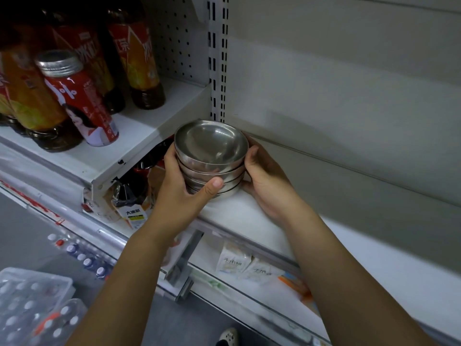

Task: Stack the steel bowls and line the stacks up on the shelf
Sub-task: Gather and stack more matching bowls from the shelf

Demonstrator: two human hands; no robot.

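Placing: left hand (179,196) and right hand (268,182) curl fingers round the steel bowl stack (212,156) at nine o'clock on the shelf (252,218); next, release squarely.

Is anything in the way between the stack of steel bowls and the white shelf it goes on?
Nothing visible does. The left hand and right hand grip the stack of round steel bowls, already at the left end of the white metal shelf, beside the slotted upright.
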